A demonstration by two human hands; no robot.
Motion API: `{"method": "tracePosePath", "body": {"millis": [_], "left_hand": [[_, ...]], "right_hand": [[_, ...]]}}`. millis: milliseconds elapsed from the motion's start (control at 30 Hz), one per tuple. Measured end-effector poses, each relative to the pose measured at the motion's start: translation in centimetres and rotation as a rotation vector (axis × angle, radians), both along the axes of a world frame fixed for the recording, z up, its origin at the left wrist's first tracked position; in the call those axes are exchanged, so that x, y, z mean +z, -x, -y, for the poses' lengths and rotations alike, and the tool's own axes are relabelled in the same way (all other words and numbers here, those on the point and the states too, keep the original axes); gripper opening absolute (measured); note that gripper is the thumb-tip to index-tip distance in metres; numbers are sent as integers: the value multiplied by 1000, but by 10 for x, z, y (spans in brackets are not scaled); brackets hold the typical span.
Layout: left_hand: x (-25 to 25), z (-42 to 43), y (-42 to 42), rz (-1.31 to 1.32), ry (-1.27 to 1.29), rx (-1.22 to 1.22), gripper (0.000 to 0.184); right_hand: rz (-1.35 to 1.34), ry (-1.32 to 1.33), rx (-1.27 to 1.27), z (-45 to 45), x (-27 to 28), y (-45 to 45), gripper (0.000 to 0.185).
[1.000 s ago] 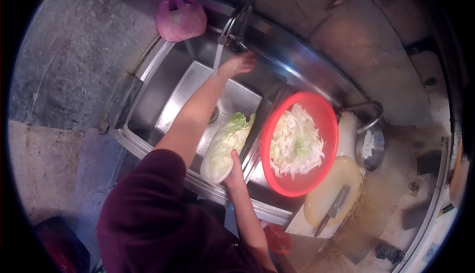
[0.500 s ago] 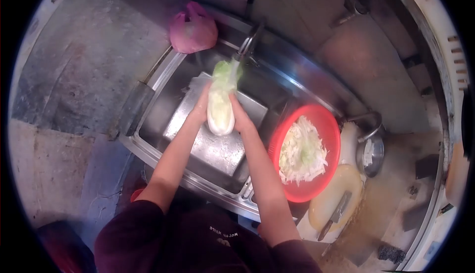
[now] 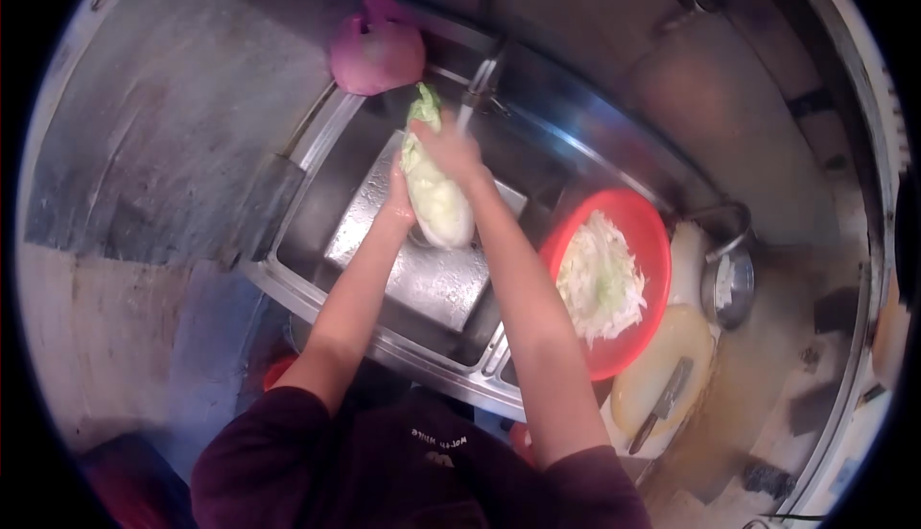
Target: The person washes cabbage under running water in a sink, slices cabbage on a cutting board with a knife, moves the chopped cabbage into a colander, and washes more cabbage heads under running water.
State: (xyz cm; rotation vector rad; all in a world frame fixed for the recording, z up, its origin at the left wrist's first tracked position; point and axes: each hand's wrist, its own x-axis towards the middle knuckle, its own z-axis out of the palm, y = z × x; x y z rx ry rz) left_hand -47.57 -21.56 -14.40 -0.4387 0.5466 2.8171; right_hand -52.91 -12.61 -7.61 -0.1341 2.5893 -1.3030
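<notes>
A whole napa cabbage (image 3: 440, 205) is held over the metal sink (image 3: 451, 294), its leafy green end pointing toward the back and its white base toward me. My left hand (image 3: 400, 193) grips its left side, the fingers partly hidden by the cabbage. Across the upper leaves lies my right hand (image 3: 449, 148), somewhat blurred, its fingers against the cabbage. Water runs from the faucet (image 3: 483, 76) just beside the right hand.
A red colander (image 3: 656, 241) of shredded cabbage (image 3: 602, 280) stands right of the basin. Beyond it are a cutting board (image 3: 633, 385) with a knife (image 3: 662, 404) and a metal bowl (image 3: 737, 308). A pink bag (image 3: 377, 52) sits at the back left corner.
My left hand has come from the faucet side onto the cabbage. The cabbage has moved from the sink's front edge to near the faucet, and my right hand has shifted onto its upper leaves.
</notes>
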Motion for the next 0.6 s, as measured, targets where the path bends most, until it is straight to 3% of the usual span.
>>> {"method": "tracePosePath", "body": {"millis": [167,267,333,433,467,567,600], "left_hand": [[-18,-8,13,-105,-31,-92,52],[-12,-19,21,-212,165,-176,56],[-3,-29,24,-302,368,-279,61],[26,-49,26,-85,672,-483,68],[7,-48,39,-82,713,-513,71],[15,-37,53,-42,697,-736,72],[19,-38,52,-57,669,-621,64]], "right_hand": [[-174,-72,-148,-39,-11,-79,79],[-157,412,-259,-62,-73,-99,75],[-9,654,-291,-72,-74,-112,72],[136,1045,-354,-76,-73,-125,63],[173,1177,-378,-78,-73,-129,59],[648,1492,-368,-88,-59,-150,55],[690,1490,-463,-81,-66,-150,58]]}}
